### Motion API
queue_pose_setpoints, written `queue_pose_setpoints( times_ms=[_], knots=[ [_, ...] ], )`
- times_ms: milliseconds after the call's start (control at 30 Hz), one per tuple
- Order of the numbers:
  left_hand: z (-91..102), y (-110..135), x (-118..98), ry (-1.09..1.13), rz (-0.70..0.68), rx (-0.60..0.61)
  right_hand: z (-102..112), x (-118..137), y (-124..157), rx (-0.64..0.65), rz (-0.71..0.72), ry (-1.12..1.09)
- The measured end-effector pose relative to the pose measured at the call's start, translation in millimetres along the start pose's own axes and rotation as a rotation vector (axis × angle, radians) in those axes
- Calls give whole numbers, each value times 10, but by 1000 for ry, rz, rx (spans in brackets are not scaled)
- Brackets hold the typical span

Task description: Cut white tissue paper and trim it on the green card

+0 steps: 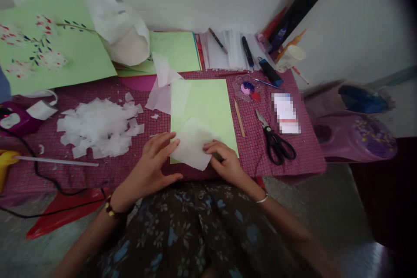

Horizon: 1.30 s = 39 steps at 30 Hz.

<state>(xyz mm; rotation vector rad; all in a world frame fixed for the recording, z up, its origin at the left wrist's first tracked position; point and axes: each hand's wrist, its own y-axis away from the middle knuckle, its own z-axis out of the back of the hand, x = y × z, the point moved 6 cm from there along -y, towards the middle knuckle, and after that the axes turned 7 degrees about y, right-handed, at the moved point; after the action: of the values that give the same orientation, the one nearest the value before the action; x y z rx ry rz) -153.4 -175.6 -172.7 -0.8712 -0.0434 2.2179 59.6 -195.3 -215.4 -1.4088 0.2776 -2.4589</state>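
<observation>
A thin white tissue sheet (192,145) lies over the near edge of a light green paper (208,104) on the low table. My left hand (153,165) rests with fingers stretched out, its fingertips on the sheet's left edge. My right hand (226,163) pinches the sheet's right edge with curled fingers.
A heap of torn white tissue pieces (99,128) lies to the left. Black scissors (275,139), a wooden stick (239,117) and a paint palette (249,89) lie to the right. A decorated green card (48,47), pens and paper stacks line the back. The red checked tablecloth (130,169) covers the table.
</observation>
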Motion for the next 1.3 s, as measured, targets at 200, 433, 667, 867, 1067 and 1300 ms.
queue_pose_setpoints(
  times_ms=[200, 433, 667, 867, 1067, 1300],
  knots=[
    [-218, -155, 160, -80, -27, 61, 57, -19, 16, 55, -33, -36],
    [-207, -112, 54, 61, 35, 252, -1, 87, 57, 321, 103, 244],
    [-301, -71, 83, 241, 297, 236, 95, 82, 66, 162, 67, 212],
    [-261, -28, 376, 500, 606, 44, 161, 0, 36, 121, -160, 376],
    [-249, 61, 556, 550, 766, -124, 114, -55, -62, 194, -227, 581],
    [-265, -33, 553, 436, 751, -132, 81, -111, -189, 317, -272, 775]
  ],
)
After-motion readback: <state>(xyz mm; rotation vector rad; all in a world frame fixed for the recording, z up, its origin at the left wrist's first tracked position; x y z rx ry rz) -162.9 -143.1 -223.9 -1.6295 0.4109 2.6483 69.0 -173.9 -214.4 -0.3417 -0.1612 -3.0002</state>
